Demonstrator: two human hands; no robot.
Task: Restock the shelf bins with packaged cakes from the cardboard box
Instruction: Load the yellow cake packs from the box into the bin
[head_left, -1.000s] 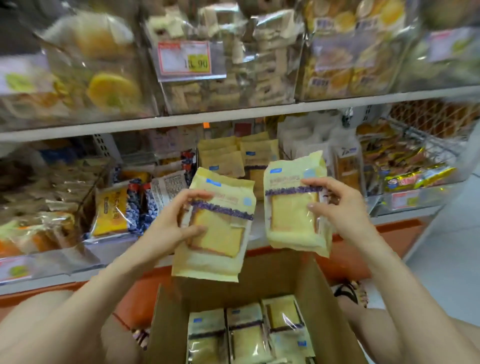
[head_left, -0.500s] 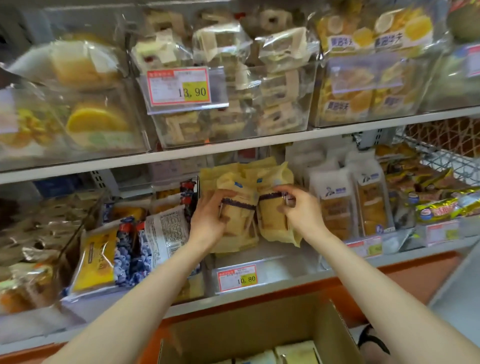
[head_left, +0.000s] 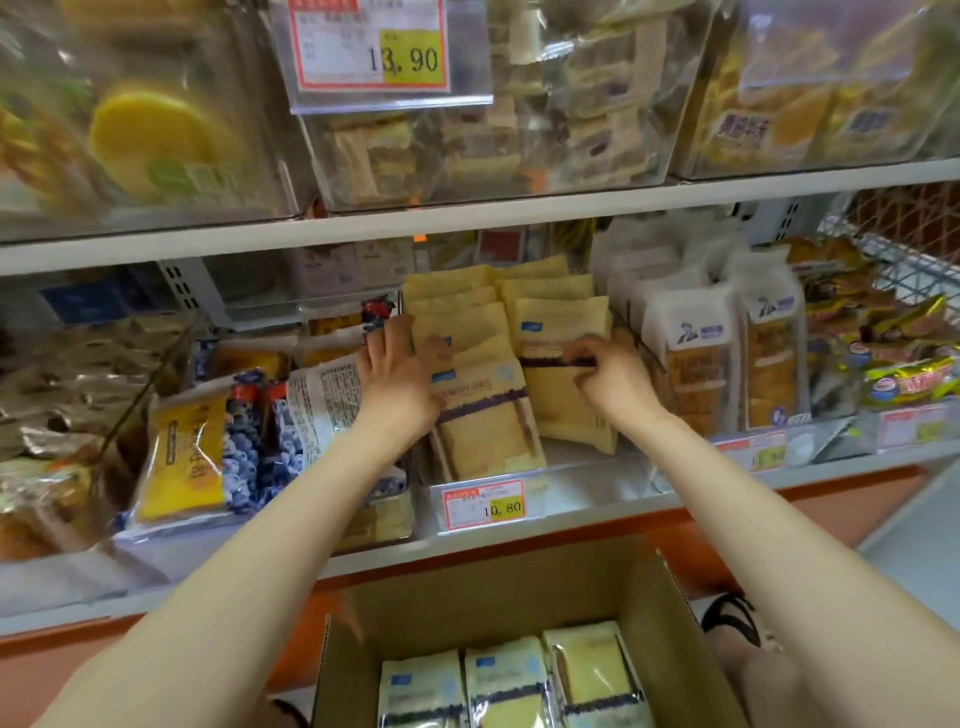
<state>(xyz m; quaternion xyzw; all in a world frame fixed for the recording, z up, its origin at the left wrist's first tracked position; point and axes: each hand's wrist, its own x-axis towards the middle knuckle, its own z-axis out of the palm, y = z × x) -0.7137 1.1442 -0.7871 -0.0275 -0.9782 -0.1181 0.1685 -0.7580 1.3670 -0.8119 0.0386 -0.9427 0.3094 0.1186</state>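
Packaged cakes (head_left: 485, 415) stand in two rows in shelf bin (head_left: 587, 493), more in cardboard box (head_left: 680, 639) below | left hand (head_left: 400, 382) presses left row, fingers straight | right hand (head_left: 615, 382) pinches right front pack (head_left: 563, 415) | risk: loosely leaning packs may slump forward once released.

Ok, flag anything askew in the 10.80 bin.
The front-left cake pack sits skewed, purple band slanting, against straight rows behind; the left hand touches it. The right hand pinches the right cake pack. Nothing looks torn.
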